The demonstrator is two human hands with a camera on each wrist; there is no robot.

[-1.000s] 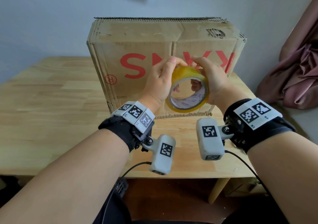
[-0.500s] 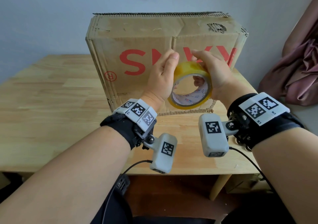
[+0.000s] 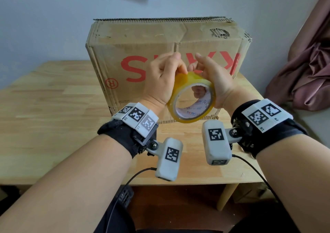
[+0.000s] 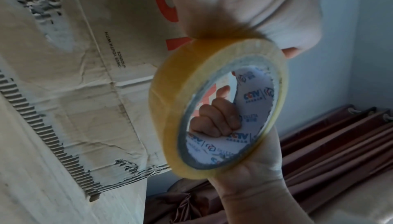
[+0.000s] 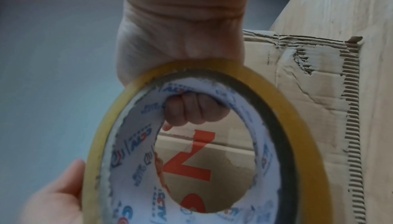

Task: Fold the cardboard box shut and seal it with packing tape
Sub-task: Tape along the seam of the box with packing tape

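While both hands clamp the tape roll, the box waits behind.
I see my left hand [image 3: 161, 82] and right hand [image 3: 215, 82] gripping the tape roll [image 3: 192, 98]; at twelve o'clock, on the table [image 3: 53, 107], stands the cardboard box [image 3: 142, 41].

Tape roll [image 3: 192, 96] hides box lettering [image 3: 135, 68] — partly.

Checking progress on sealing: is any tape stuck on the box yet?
No: the tape roll is held in both hands in front of the cardboard box, no strip pulled out.
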